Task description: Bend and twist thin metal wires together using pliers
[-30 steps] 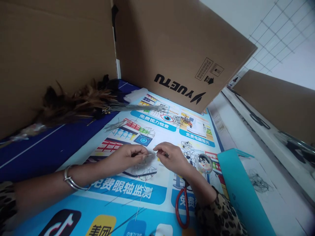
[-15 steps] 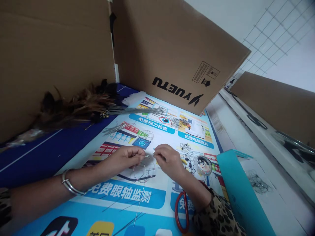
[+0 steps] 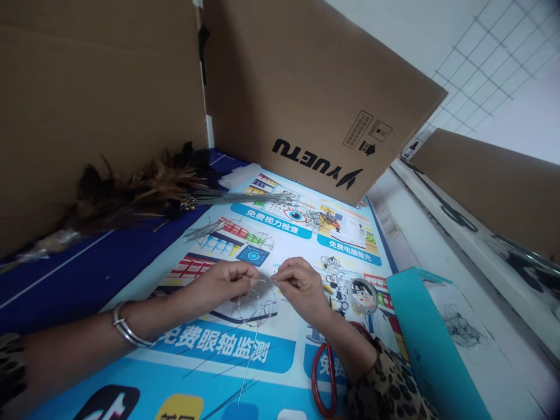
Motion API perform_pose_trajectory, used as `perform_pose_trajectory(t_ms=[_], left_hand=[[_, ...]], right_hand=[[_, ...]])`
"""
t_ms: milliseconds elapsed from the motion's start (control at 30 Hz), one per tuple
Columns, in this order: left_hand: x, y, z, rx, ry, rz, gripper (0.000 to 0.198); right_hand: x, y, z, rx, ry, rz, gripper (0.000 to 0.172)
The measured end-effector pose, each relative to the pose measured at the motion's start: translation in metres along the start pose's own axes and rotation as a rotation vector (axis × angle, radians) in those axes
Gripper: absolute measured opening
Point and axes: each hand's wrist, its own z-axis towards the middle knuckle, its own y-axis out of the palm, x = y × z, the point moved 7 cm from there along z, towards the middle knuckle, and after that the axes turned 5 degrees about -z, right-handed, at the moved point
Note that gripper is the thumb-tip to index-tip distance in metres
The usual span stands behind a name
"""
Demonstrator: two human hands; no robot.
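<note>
Near the middle of the table, my left hand [image 3: 234, 283] is closed in a pinch on a thin wire hoop. A straight silvery wire stem [image 3: 247, 366] runs down from the hoop toward me. Just to the right, my right hand [image 3: 304, 291] has thumb and forefinger pressed together near the hoop's upper edge. Whatever sits between those fingertips is too fine to make out. Red-handled scissors [image 3: 333, 379] lie beside my right forearm, partly hidden under it. Several loose dark wires [image 3: 227, 402] rest on the printed sheet below the hoop.
Feathers [image 3: 144, 181] and a bundle of metal wires [image 3: 245, 198] lie at the back left. Small black rings [image 3: 339, 291] and a round clear container [image 3: 364, 296] sit right of my hands. A turquoise box [image 3: 431, 344] stands at right; cardboard [image 3: 306, 87] walls the back.
Both hands stay almost in place, the fingertips still close together. My right fingers have shifted slightly. The whole view has moved a little.
</note>
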Motion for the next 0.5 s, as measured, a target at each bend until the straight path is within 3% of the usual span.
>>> perform_pose_trajectory(t_ms=[367,500], left_hand=[[-0.001,-0.002,0.001,0.047,-0.041,-0.108,0.018],[-0.003,-0.005,0.002,0.071,-0.039,-0.095,0.019]], right_hand=[[-0.012,-0.013,-0.008,0.054,-0.117,0.007,0.007],[-0.003,-0.014,-0.012,-0.025,-0.089,-0.069,0.012]])
